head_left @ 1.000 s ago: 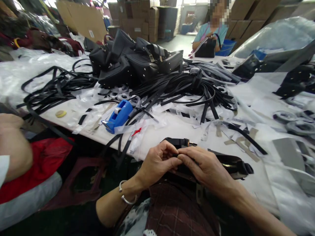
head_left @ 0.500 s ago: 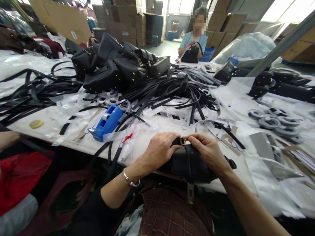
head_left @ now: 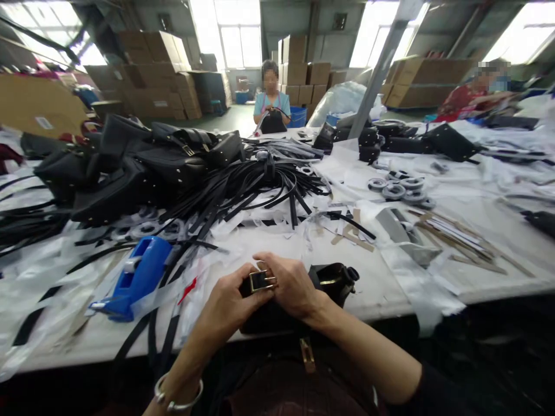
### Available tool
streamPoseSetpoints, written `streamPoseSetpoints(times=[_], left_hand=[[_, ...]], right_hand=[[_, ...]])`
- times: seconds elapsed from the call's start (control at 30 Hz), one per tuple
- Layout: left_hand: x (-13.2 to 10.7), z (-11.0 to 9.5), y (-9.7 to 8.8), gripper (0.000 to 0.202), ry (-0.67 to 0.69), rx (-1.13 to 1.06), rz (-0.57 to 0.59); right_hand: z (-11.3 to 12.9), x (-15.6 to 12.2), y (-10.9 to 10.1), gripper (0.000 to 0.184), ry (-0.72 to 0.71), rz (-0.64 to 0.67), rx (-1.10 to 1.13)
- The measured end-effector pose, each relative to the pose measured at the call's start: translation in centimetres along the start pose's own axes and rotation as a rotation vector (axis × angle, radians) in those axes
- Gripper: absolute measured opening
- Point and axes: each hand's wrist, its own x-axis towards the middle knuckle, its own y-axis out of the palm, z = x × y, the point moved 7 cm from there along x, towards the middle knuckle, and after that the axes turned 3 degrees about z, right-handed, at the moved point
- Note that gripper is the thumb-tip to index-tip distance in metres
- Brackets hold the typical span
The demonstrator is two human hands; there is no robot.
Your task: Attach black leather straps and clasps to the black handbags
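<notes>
A black handbag (head_left: pixel 332 277) lies at the table's front edge, partly hidden beneath my hands. A gold-framed buckle (head_left: pixel 262 281) on its black strap sits between my fingers. My left hand (head_left: pixel 228 303) is closed on the buckle from the left, thumb below and fingers above. From the right, my right hand (head_left: pixel 292 283) pinches the buckle's prong side, its wrist passing over the bag. A gold metal clasp piece (head_left: pixel 307 355) hangs below the bag's front.
A blue tape dispenser (head_left: pixel 141 277) stands at the left. Behind lie bundled black straps (head_left: pixel 243 182) and piled black bags (head_left: pixel 160 156). Tape rolls (head_left: pixel 401 186), a grey dispenser (head_left: pixel 399 225) and cardboard strips (head_left: pixel 468 237) are at right. A co-worker (head_left: pixel 271 104) holds a bag opposite.
The view has turned right and up, bringing a second co-worker into sight. Both hands stay on the buckle, which has come closer and tilted to face me; my right hand reaches further over the bag.
</notes>
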Motion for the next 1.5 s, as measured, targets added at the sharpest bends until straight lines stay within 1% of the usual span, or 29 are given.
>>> streamPoseSetpoints(times=[0.07,0.13,0.2,0.27,0.37,0.43,0.5,0.57,0.6,0.67,0.7,0.77,0.8,0.83,0.87,0.9,0.93,0.97,1.0,1.1,1.23,1.27,1.3,1.37,1.5], left_hand=[[0.1,0.3,0.1,0.017,0.002,-0.001,0.011],[0.1,0.6,0.3,0.016,0.011,-0.025,0.036],[0.2,0.9,0.2,0.015,0.018,-0.062,0.031],[0.3,1.2,-0.3,0.016,0.02,-0.126,-0.035],[0.0,1.7,-1.1,0.026,-0.002,-0.261,-0.176],[-0.3,2.3,-1.4,0.033,-0.058,-0.362,-0.279],[-0.8,3.1,-1.6,0.04,-0.118,-0.469,-0.377],[-1.2,3.7,-1.8,0.043,-0.133,-0.575,-0.443],[-1.2,4.0,-1.9,0.042,-0.122,-0.626,-0.458],[-1.3,4.4,-2.2,0.039,-0.089,-0.718,-0.477],[-1.2,4.7,-2.4,0.037,-0.074,-0.754,-0.478],[-1.2,5.1,-2.6,0.034,-0.051,-0.811,-0.477],[-1.3,5.3,-2.7,0.033,-0.044,-0.833,-0.479],[-1.3,5.5,-2.7,0.031,-0.035,-0.854,-0.474],[-1.4,5.5,-2.7,0.028,-0.022,-0.874,-0.466],[-1.5,5.6,-2.7,0.025,-0.001,-0.892,-0.454],[-1.5,5.6,-2.7,0.022,0.028,-0.914,-0.436],[-1.6,5.5,-2.7,0.02,0.062,-0.936,-0.412],[-1.7,5.5,-2.6,0.02,0.098,-0.959,-0.386],[-2.2,5.9,-2.6,0.023,0.18,-1.007,-0.306],[-2.9,6.6,-2.3,0.025,0.223,-1.002,-0.149],[-3.0,6.7,-2.2,0.025,0.226,-0.997,-0.119],[-3.0,6.7,-2.2,0.025,0.228,-0.994,-0.1],[-3.1,6.7,-2.2,0.025,0.232,-0.996,-0.091],[-2.8,6.4,-2.3,0.027,0.219,-0.999,-0.109]], right_hand=[[0.1,0.2,0.3,0.026,-0.018,0.013,-0.034],[0.1,0.4,0.0,0.026,-0.008,0.029,-0.065],[0.2,0.7,-0.3,0.026,-0.011,0.056,-0.093],[0.4,1.1,-0.4,0.028,-0.022,0.097,-0.126],[0.3,1.6,-0.2,0.026,-0.02,0.139,-0.168],[0.1,2.0,-0.5,0.023,-0.026,0.109,-0.173],[-0.5,2.4,-1.3,0.027,-0.025,0.059,-0.173],[-1.7,2.6,-2.4,0.03,0.002,0.061,-0.181],[-2.4,2.6,-2.7,0.031,0.012,0.1,-0.177],[-3.4,2.4,-2.9,0.037,-0.017,0.238,-0.132],[-3.8,2.2,-2.8,0.044,-0.052,0.322,-0.099],[-4.3,1.8,-2.2,0.066,-0.116,0.469,-0.061],[-4.7,1.7,-1.8,0.071,-0.124,0.53,-0.077],[-5.3,1.7,-1.3,0.067,-0.112,0.582,-0.129],[-6.0,1.8,-1.0,0.054,-0.084,0.615,-0.206],[-6.7,2.0,-0.9,0.038,-0.053,0.626,-0.291],[-7.5,2.4,-1.1,0.022,-0.021,0.612,-0.371],[-8.2,2.8,-1.6,0.011,0.007,0.577,-0.435],[-8.9,3.2,-2.3,0.011,0.03,0.53,-0.481],[-11.1,3.8,-5.7,0.026,0.086,0.349,-0.559],[-13.1,3.1,-11.4,0.037,0.102,-0.064,-0.617],[-13.5,2.7,-12.4,0.04,0.099,-0.145,-0.607],[-13.8,2.3,-13.2,0.041,0.098,-0.198,-0.593],[-14.5,1.8,-14.2,0.043,0.101,-0.255,-0.571],[-15.4,1.5,-14.8,0.045,0.113,-0.261,-0.56]])
